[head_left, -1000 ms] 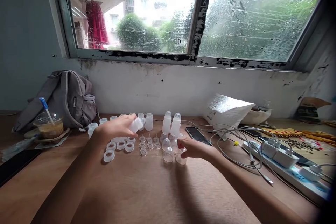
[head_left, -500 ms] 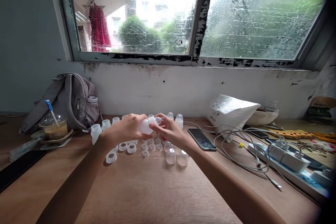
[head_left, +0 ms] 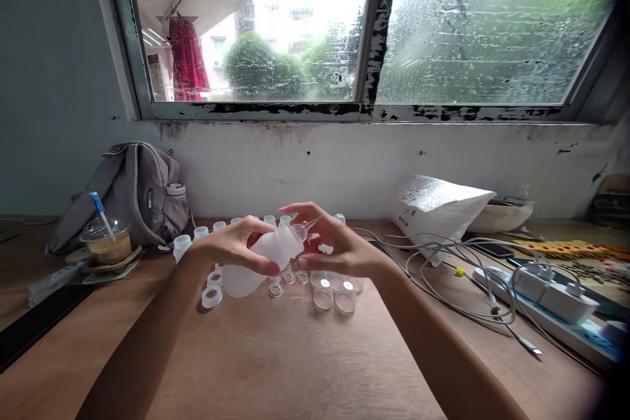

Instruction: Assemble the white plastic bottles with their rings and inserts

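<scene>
Bottle [head_left: 243,277]: likely light, slick, squeezable; grip neck.
Left hand [head_left: 231,245]: thumb and fingers pinch bottle.
Right hand [head_left: 339,246]: fingers spread around teat [head_left: 301,231], contact unclear.
Far desk [head_left: 305,367] edge: spare bottles [head_left: 182,247].

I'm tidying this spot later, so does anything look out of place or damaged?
Two things: the cables at right lie in a loose tangle, and the window frame looks damaged, with ragged black patches like peeled paint. The bottle is tilted, but the left hand holds it.
</scene>
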`<move>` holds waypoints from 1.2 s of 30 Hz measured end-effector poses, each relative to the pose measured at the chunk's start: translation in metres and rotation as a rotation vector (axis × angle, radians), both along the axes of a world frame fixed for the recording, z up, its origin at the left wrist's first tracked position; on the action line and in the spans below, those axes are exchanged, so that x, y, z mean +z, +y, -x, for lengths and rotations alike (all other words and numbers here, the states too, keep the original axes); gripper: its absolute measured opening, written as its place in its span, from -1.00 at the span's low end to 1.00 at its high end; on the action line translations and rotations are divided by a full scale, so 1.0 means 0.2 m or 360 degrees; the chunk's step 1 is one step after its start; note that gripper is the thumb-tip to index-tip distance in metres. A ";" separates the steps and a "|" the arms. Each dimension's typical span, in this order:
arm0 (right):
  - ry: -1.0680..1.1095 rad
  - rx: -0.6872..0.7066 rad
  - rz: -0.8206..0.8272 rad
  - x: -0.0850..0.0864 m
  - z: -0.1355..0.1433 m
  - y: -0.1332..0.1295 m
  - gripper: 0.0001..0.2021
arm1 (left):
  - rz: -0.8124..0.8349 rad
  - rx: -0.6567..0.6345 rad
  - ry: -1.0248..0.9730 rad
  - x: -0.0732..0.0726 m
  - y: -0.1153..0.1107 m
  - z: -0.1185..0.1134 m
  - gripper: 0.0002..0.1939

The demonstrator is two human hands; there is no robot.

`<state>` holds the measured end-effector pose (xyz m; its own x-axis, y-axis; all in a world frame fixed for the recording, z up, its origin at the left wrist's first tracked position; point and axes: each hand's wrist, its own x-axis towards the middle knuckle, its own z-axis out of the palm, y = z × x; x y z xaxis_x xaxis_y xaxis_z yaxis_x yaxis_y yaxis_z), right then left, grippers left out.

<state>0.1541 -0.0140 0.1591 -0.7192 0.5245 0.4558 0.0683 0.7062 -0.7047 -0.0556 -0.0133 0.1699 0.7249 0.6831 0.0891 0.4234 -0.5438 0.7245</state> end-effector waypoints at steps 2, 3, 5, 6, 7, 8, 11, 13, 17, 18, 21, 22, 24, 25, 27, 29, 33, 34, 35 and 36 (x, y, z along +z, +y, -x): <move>0.0062 -0.0134 0.0068 0.02 -0.05 0.02 -0.57 | -0.0076 0.0092 0.0098 0.01 -0.02 -0.01 -0.67; 0.0083 -0.0222 0.0097 0.03 -0.07 0.03 -0.64 | -0.0108 0.0124 0.0146 0.01 -0.03 -0.02 -0.67; 0.0052 -0.0386 0.0079 0.03 -0.10 0.05 -0.72 | -0.0171 0.0184 0.0238 0.02 -0.04 -0.03 -0.66; 0.0004 -0.0444 0.0055 0.03 -0.11 0.06 -0.71 | -0.0203 0.0215 0.0287 0.02 -0.04 -0.03 -0.65; -0.0050 -0.0483 0.0028 0.03 -0.11 0.06 -0.69 | -0.0234 0.0242 0.0337 0.02 -0.04 -0.04 -0.64; -0.0101 -0.0511 0.0001 0.03 -0.12 0.07 -0.68 | -0.0259 0.0263 0.0383 0.02 -0.04 -0.04 -0.64; -0.0221 -0.0575 -0.0064 0.02 -0.12 0.09 -0.66 | -0.0302 0.0291 0.0466 0.02 -0.03 -0.05 -0.64; -0.0275 -0.0599 -0.0093 0.01 -0.12 0.10 -0.66 | -0.0313 0.0299 0.0483 0.01 -0.03 -0.06 -0.64; -0.0324 -0.0577 -0.0078 0.00 -0.11 0.10 -0.67 | -0.0318 0.0308 0.0501 0.01 -0.04 -0.06 -0.63; -0.0328 -0.0565 -0.0069 0.00 -0.11 0.10 -0.67 | -0.0320 0.0312 0.0512 0.01 -0.04 -0.06 -0.63; -0.0348 -0.0540 -0.0041 0.00 -0.11 0.10 -0.68 | -0.0333 0.0323 0.0535 0.01 -0.04 -0.06 -0.63; -0.0353 -0.0541 -0.0034 0.00 -0.11 0.10 -0.68 | -0.0332 0.0321 0.0532 0.01 -0.04 -0.06 -0.63; -0.0353 -0.0557 -0.0030 -0.01 -0.11 0.10 -0.70 | -0.0320 0.0311 0.0518 0.01 -0.04 -0.06 -0.62; -0.0346 -0.0567 -0.0034 -0.01 -0.10 0.11 -0.70 | -0.0310 0.0308 0.0511 0.01 -0.03 -0.06 -0.62; -0.0331 -0.0576 -0.0039 -0.01 -0.10 0.11 -0.73 | -0.0293 0.0313 0.0504 0.01 -0.03 -0.06 -0.61; -0.0312 -0.0563 -0.0033 -0.01 -0.10 0.11 -0.77 | -0.0277 0.0318 0.0508 0.01 -0.03 -0.06 -0.60; -0.0252 -0.0549 -0.0011 -0.01 -0.10 0.12 -0.83 | -0.0231 0.0319 0.0502 0.02 -0.03 -0.05 -0.59; -0.0231 -0.0552 -0.0008 -0.01 -0.10 0.12 -0.83 | -0.0225 0.0325 0.0493 0.02 -0.02 -0.05 -0.58; -0.0209 -0.0551 -0.0005 -0.02 -0.10 0.12 -0.84 | -0.0220 0.0331 0.0486 0.02 -0.02 -0.04 -0.57; -0.0184 -0.0547 -0.0003 -0.02 -0.09 0.12 -0.84 | -0.0219 0.0341 0.0479 0.02 -0.02 -0.04 -0.56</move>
<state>0.1727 0.0102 0.1555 -0.5481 0.7436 0.3828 0.3812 0.6295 -0.6771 -0.0474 -0.0180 0.1735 0.5749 0.8182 -0.0043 0.7202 -0.5035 0.4772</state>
